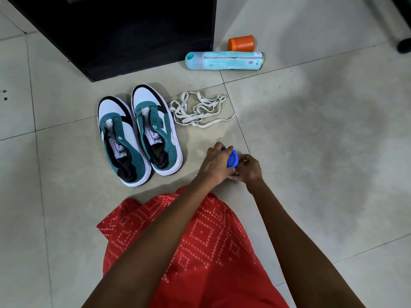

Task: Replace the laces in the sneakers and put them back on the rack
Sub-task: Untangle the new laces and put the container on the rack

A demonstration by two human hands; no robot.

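The left hand (214, 162) wraps its fingers around a blue bundle (232, 159), probably the new laces. It steadies the bundle just above the floor (311, 152) while the right hand (247, 168) pinches the near end, seemingly to loosen it. The unlaced sneakers (140, 136) stand left of the fingers, tongues open for threading. The old white laces (198, 110) lie cast aside beyond the fingers, with the dark rack (111, 30) farther beyond.
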